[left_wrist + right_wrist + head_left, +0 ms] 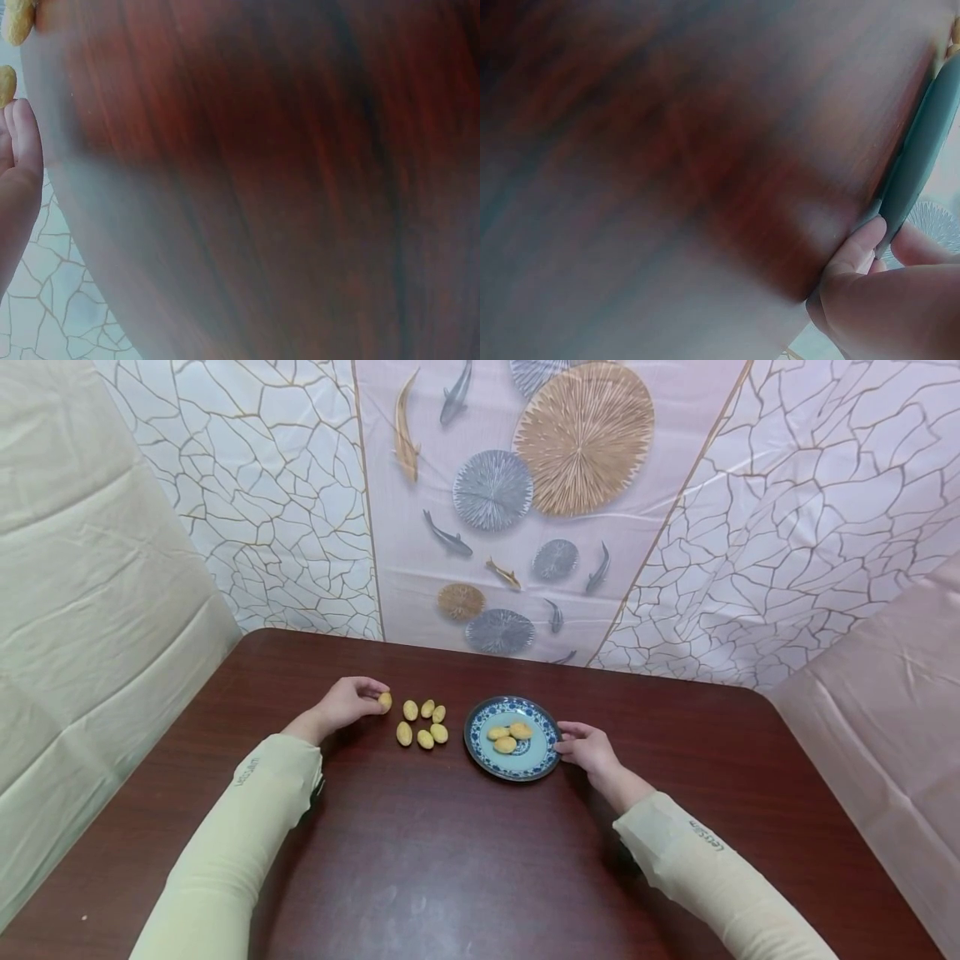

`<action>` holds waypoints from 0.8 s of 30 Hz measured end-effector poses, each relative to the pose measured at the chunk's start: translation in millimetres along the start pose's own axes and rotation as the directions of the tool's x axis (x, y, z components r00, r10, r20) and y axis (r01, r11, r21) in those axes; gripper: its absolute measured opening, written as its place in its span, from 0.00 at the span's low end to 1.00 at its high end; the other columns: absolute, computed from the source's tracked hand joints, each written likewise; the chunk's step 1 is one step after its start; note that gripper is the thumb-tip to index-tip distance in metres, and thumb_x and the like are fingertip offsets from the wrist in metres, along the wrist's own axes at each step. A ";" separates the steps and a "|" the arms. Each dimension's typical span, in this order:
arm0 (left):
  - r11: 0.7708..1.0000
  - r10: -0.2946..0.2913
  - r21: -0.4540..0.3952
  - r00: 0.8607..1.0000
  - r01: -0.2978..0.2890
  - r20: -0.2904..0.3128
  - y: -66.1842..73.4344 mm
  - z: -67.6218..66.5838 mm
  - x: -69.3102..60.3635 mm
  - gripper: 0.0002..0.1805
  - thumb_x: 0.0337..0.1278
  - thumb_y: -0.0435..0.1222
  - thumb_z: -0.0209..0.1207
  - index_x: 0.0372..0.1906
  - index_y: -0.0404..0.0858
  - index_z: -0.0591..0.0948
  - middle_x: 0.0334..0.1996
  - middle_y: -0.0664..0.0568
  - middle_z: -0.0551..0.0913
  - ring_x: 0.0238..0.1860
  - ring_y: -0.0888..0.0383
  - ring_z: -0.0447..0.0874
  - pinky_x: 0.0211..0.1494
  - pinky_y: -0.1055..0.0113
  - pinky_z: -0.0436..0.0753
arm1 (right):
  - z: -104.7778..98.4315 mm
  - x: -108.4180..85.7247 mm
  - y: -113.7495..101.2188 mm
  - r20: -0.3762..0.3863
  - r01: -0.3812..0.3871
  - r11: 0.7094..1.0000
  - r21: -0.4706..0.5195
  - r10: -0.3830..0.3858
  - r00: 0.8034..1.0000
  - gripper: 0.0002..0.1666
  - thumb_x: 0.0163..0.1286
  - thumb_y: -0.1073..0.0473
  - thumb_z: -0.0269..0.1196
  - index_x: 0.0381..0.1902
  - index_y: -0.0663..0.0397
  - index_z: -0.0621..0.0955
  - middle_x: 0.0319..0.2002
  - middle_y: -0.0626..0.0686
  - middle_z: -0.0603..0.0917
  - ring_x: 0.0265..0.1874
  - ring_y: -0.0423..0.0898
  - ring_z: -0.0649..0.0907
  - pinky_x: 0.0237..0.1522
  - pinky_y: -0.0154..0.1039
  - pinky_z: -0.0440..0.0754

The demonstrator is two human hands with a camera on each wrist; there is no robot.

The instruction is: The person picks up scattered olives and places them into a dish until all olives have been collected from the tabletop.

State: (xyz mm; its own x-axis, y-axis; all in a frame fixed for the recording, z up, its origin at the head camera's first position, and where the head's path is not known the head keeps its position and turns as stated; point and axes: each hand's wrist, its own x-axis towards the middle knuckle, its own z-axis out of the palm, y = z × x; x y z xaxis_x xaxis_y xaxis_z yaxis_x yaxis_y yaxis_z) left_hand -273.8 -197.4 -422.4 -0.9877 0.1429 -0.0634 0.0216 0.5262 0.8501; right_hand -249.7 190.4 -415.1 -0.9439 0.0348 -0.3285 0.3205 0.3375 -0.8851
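My left hand (351, 702) pinches a small yellow oval piece (385, 701) between thumb and fingertips, at the left end of a group. Its rough surface shows at the edge of the left wrist view; its exact kind is unclear. Several like it, such as one yellow oval piece (404, 733), lie on the table just right of that hand. A round plate (482, 760) with a blue floral rim bears three more yellow pieces (505, 745). With thumb and fingers on either side of the plate's right edge, my right hand (592, 753) grips it.
A dark red-brown wooden table (420, 852) lies under everything. Behind its far edge hangs a patterned cloth (487, 577) with fish and round shapes. Pale draped fabric (82, 610) closes off the left side, and similar fabric (885, 718) the right.
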 end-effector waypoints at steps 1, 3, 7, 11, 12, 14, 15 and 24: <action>1.000 0.000 -0.012 1.000 0.000 -0.002 0.8 -0.3 0.0 0.21 0.53 0.32 0.60 0.52 0.28 0.76 0.47 0.37 0.80 0.45 0.56 0.77 0.42 0.75 0.73 | 0.0 0.0 -0.1 0.000 0.000 1.000 0.000 0.000 1.000 0.28 0.64 0.71 0.57 0.63 0.64 0.69 0.51 0.61 0.76 0.30 0.33 0.77 0.34 0.27 0.78; 0.999 -0.006 -0.036 1.000 0.006 -0.003 3.0 -0.9 -0.4 0.21 0.53 0.32 0.59 0.54 0.28 0.76 0.48 0.37 0.80 0.45 0.56 0.76 0.43 0.75 0.73 | 0.1 0.0 -0.2 0.000 0.001 1.000 -0.003 -0.001 1.000 0.28 0.64 0.71 0.57 0.63 0.64 0.69 0.52 0.61 0.76 0.30 0.34 0.77 0.34 0.27 0.78; 0.997 -0.009 -0.072 1.000 0.010 0.013 7.4 -1.2 -0.3 0.23 0.54 0.32 0.58 0.56 0.28 0.75 0.51 0.36 0.79 0.49 0.54 0.75 0.46 0.73 0.73 | 0.2 0.0 -0.7 -0.003 -0.006 1.000 -0.014 0.006 1.000 0.28 0.65 0.70 0.57 0.63 0.64 0.69 0.52 0.61 0.76 0.32 0.35 0.77 0.36 0.28 0.79; 0.995 -0.003 -0.095 0.999 0.007 0.033 17.1 0.0 -1.2 0.24 0.55 0.32 0.57 0.57 0.27 0.73 0.53 0.34 0.77 0.53 0.50 0.75 0.50 0.69 0.73 | 0.1 -0.4 -1.1 -0.008 -0.012 1.000 -0.013 0.012 1.000 0.28 0.65 0.70 0.57 0.63 0.63 0.69 0.50 0.60 0.76 0.32 0.35 0.77 0.36 0.29 0.79; 0.995 -0.004 -0.098 0.999 0.008 0.034 18.2 0.7 -0.3 0.24 0.55 0.31 0.57 0.57 0.28 0.73 0.53 0.34 0.77 0.53 0.50 0.75 0.50 0.69 0.73 | 0.1 -0.4 -1.1 -0.009 -0.012 1.000 -0.010 0.012 1.000 0.28 0.65 0.70 0.57 0.63 0.63 0.69 0.50 0.60 0.76 0.31 0.35 0.77 0.36 0.29 0.79; 0.994 -0.008 -0.107 0.999 0.012 0.035 21.4 2.4 1.3 0.24 0.55 0.32 0.57 0.58 0.28 0.73 0.54 0.34 0.77 0.53 0.50 0.75 0.50 0.68 0.74 | 0.2 0.0 -0.7 -0.009 -0.011 1.000 -0.006 0.011 1.000 0.28 0.64 0.71 0.57 0.63 0.63 0.69 0.50 0.60 0.76 0.31 0.34 0.77 0.35 0.28 0.79; 0.993 -0.009 -0.118 0.999 0.013 0.031 19.0 4.0 4.9 0.24 0.55 0.32 0.57 0.58 0.29 0.73 0.54 0.35 0.77 0.53 0.50 0.75 0.50 0.68 0.74 | 0.2 0.3 -0.6 -0.008 -0.010 1.000 -0.006 0.010 1.000 0.28 0.64 0.70 0.57 0.63 0.63 0.69 0.51 0.61 0.76 0.31 0.34 0.77 0.36 0.28 0.79; 0.989 -0.006 -0.146 0.998 0.014 0.055 33.1 13.4 12.1 0.23 0.56 0.34 0.58 0.57 0.32 0.74 0.55 0.37 0.77 0.56 0.47 0.76 0.57 0.59 0.75 | 1.1 0.6 -0.7 -0.010 -0.014 1.000 -0.016 0.014 1.000 0.28 0.65 0.70 0.57 0.64 0.62 0.69 0.53 0.61 0.75 0.32 0.35 0.77 0.36 0.28 0.79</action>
State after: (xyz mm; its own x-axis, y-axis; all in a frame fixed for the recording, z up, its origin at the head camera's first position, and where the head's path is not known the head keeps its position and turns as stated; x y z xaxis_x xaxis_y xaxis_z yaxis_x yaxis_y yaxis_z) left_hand -282.9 -167.1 -402.1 -0.9779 0.1851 -0.0974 -0.0155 0.3999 0.9164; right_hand -250.4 189.2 -415.0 -0.9401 0.0489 -0.3373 0.3323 0.3515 -0.8752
